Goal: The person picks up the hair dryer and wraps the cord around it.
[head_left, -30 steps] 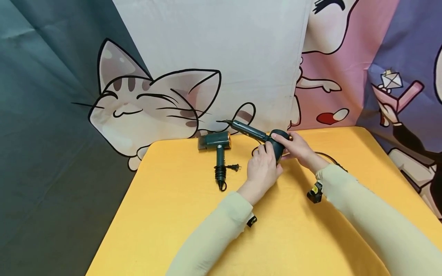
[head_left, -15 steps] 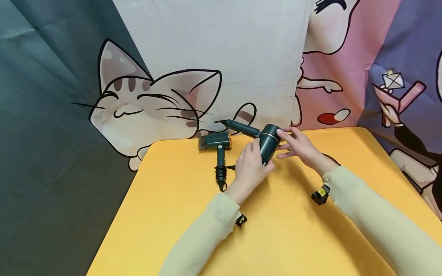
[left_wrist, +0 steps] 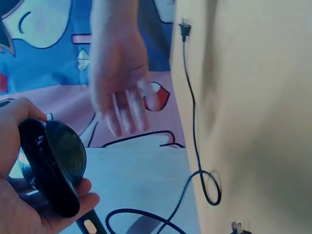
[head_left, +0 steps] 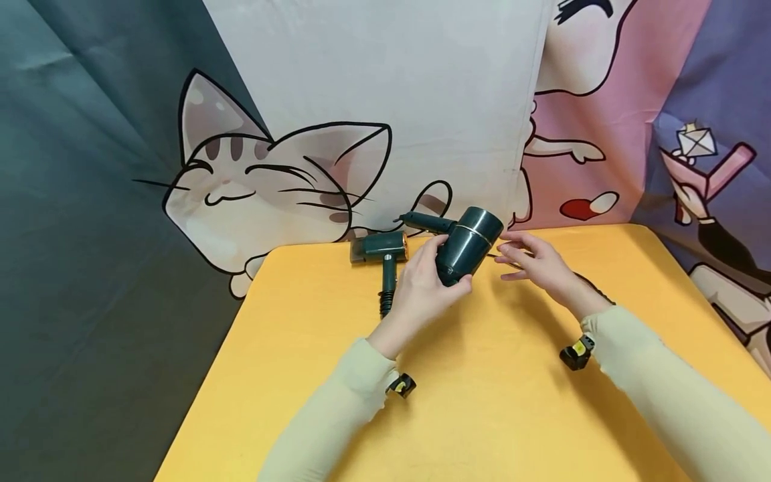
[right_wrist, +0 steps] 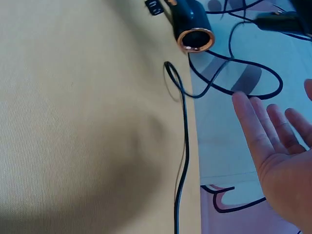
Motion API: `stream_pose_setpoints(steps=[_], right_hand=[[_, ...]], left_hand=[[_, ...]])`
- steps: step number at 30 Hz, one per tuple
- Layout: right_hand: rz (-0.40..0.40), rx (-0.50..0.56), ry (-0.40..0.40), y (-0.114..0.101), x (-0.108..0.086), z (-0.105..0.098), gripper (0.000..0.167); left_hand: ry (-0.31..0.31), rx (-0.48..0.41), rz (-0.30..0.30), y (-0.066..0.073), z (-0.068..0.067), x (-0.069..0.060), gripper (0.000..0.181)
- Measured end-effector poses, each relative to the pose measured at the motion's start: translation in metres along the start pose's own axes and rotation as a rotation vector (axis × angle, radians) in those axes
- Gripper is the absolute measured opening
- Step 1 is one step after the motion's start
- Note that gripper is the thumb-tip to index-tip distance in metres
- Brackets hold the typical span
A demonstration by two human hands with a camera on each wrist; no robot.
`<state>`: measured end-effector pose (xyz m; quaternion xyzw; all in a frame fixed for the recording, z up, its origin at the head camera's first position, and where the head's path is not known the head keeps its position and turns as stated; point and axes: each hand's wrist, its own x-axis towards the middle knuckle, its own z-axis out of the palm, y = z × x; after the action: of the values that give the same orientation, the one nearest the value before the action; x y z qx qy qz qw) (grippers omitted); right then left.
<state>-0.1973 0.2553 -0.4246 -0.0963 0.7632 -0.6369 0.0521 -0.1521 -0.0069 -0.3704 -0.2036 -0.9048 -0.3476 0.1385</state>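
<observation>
ok so the parked hair dryer (head_left: pixel 370 247) is lying on the yellow table (head_left: pixel 301 355). just right of it, the left hand (head_left: pixel 417 284) is grasping the held hair dryer (head_left: pixel 468 249) round its barrel, keeping it lifted. farther right of the parked one, the right hand (head_left: pixel 539 266) is hanging released, fingers loosely spread.

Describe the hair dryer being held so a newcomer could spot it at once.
Over the far part of the yellow table, find the person's left hand. It grips the tilted dark green dryer, which has a thin gold band round it. Unlike the orange-rimmed dryer lying nearby on the table, this one is held.
</observation>
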Motion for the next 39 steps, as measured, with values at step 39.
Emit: stream_pose_setpoints(steps=[39], right_hand=[[-0.324,-0.540,0.060,-0.012,0.050,0.052,0.055]], left_hand=[[-0.165,-1.095,-0.243,-0.016,-0.045,0.007,0.061]])
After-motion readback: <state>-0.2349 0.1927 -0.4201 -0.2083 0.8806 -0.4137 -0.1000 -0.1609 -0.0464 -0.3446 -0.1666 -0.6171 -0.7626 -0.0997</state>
